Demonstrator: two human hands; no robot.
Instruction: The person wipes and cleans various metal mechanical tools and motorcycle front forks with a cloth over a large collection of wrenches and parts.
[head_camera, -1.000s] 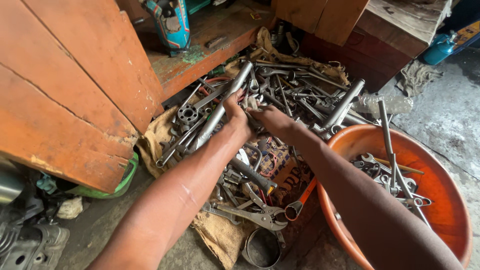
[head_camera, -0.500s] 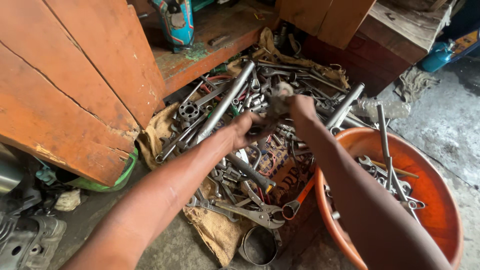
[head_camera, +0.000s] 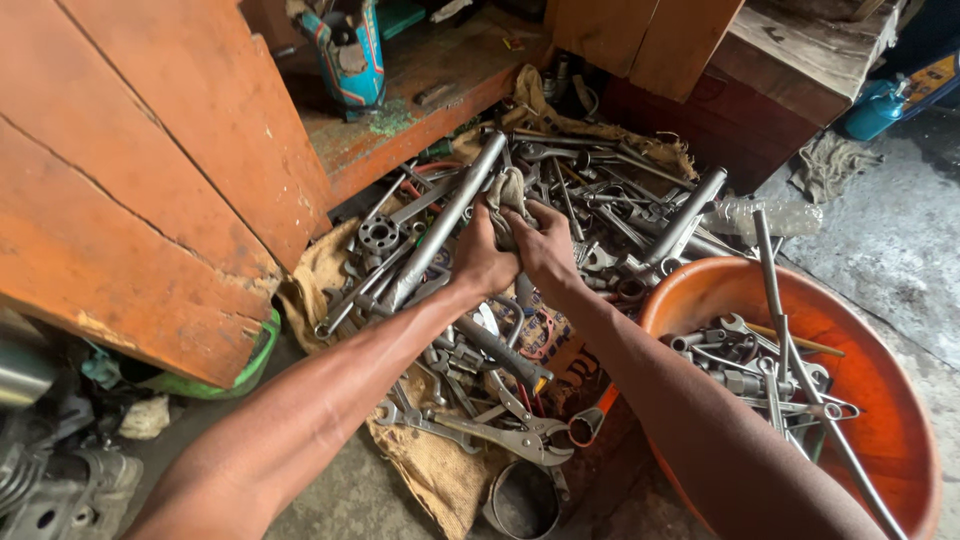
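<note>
Left of my hands, the biggest thing in view: orange-painted wooden boards (head_camera: 150, 190) leaning at a slant, paint cracked and chipped along the lower edge. Right of and below my hands, a round orange basin (head_camera: 880, 400) holding wrenches and long rods, some poking over its rim. Under and all around my hands, a heap of steel tools (head_camera: 600, 230) spread over burlap sacking (head_camera: 430, 470) on the concrete floor: spanners, sockets, a sprocket. Beyond my hands, up and left, a blue power tool (head_camera: 350, 50) stands on a worn orange bench (head_camera: 440, 90). Just left of my left hand, a long grey metal tube (head_camera: 450, 220) runs diagonally across the heap, its upper end level with my fingertips. Below my hands, nearer me, locking pliers (head_camera: 520, 435) lie on the sacking, beside a ring clamp. Both hands meet over the middle of the heap: left hand (head_camera: 480, 260) and right hand (head_camera: 545, 245) are side by side, touching, both clenched on a small grey rag (head_camera: 508, 195) that sticks up between the fingers. Grip on each side closed around the rag; what the cloth may wrap I cannot tell. Forearms reach out from the lower edge of view.
</note>
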